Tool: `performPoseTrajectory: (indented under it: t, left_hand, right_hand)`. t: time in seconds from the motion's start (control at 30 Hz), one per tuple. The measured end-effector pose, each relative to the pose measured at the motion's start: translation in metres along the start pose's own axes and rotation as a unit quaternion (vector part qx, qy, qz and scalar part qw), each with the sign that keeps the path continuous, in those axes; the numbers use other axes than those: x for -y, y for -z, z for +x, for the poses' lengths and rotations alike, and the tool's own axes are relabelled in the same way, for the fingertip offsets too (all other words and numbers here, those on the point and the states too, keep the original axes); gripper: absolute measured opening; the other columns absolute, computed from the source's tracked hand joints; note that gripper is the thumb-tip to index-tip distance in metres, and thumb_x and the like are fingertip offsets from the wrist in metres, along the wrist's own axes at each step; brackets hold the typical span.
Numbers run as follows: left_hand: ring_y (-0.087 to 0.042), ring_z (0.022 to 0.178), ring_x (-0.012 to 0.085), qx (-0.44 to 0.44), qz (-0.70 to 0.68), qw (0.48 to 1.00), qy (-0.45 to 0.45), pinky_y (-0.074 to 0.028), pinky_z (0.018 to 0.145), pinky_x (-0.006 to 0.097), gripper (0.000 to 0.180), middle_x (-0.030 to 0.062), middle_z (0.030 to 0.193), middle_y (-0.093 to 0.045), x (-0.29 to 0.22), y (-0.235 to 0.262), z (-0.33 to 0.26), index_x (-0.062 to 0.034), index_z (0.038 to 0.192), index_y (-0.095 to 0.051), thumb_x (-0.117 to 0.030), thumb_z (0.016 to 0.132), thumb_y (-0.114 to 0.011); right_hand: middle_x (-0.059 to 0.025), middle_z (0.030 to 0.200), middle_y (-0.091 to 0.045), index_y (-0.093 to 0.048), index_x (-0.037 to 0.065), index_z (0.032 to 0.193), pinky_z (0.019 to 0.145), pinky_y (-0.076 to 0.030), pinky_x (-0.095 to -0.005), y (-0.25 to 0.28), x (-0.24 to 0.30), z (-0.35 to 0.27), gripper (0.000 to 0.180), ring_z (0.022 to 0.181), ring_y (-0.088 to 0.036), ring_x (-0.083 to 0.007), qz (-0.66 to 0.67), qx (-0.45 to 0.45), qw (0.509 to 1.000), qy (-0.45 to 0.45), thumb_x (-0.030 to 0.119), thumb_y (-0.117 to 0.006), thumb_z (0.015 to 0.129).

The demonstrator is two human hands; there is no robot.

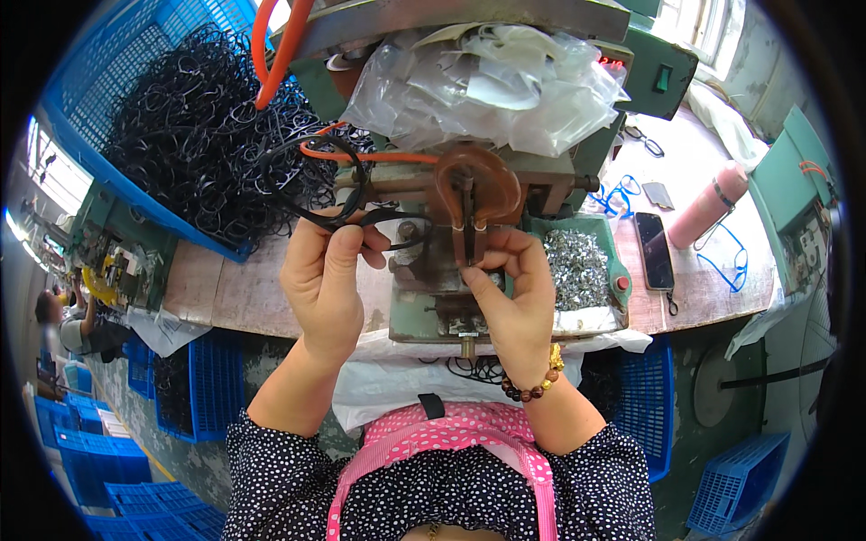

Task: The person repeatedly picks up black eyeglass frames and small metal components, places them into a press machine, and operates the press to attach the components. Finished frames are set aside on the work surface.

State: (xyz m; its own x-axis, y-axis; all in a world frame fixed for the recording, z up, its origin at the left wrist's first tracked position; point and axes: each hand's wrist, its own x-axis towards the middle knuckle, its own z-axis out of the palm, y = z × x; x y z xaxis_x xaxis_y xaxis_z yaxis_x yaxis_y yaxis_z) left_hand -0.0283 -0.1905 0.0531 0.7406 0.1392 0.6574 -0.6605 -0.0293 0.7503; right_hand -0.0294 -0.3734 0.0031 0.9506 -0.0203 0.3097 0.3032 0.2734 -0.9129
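Workshop, worn wooden table (pixel 225 293). Blue crate (pixel 108 81) at upper left, heaped with black frames (pixel 194 126). Green machine (pixel 505 207) at centre, clear bags (pixel 492 86) piled on top, orange hose (pixel 280 54) running up. Tray of metal bits (pixel 577 266) on machine's right side. Pink bottle (pixel 708 207) and phone (pixel 654 250) farther right. Left hand (pixel 325 275) pinching black frame (pixel 338 185) just left of copper clamp (pixel 476 189). Right hand (pixel 514 288) fingers pressed together at clamp base, pinching something too small to tell.
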Motion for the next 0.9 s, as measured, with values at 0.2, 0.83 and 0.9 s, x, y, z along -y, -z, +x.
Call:
performPoseTrajectory:
  t: [0.2, 0.83, 0.9]
  left_hand:
    - [-0.062, 0.078, 0.0159, 0.058, 0.075, 0.995, -0.002, -0.051, 0.067, 0.029, 0.015, 0.0111, 0.090, -0.066, -0.009, -0.003, -0.016, 0.0023, 0.111, -0.058, -0.008, 0.101, -0.055]
    - [-0.063, 0.072, 0.0304, 0.177, 0.236, 0.944, -0.150, -0.051, 0.065, 0.034, 0.020, 0.0148, 0.089, -0.066, 0.018, -0.031, -0.029, 0.0010, 0.104, -0.063, 0.002, 0.085, -0.070]
    - [-0.063, 0.070, 0.0348, 0.170, 0.224, 0.948, -0.150, -0.050, 0.061, 0.037, 0.026, 0.0163, 0.087, -0.065, 0.020, -0.032, -0.030, -0.0003, 0.104, -0.063, 0.005, 0.080, -0.073]
  right_hand:
    - [-0.0094, 0.113, -0.062, -0.050, -0.003, 0.127, 0.097, -0.046, -0.0289, 0.005, 0.001, 0.004, 0.044, 0.107, -0.059, -0.0156, -0.058, 0.017, 0.998, 0.032, -0.009, -0.065, 0.086]
    - [-0.0055, 0.106, -0.065, -0.063, 0.000, 0.115, 0.089, -0.047, -0.0276, 0.149, -0.030, -0.016, 0.018, 0.098, -0.060, -0.0131, -0.228, -0.223, 0.944, 0.080, 0.003, -0.063, 0.098]
    - [-0.0043, 0.100, -0.066, -0.064, 0.002, 0.113, 0.084, -0.049, -0.0283, 0.154, -0.028, -0.030, 0.020, 0.092, -0.062, -0.0141, -0.319, -0.173, 0.928, 0.081, 0.002, -0.067, 0.093]
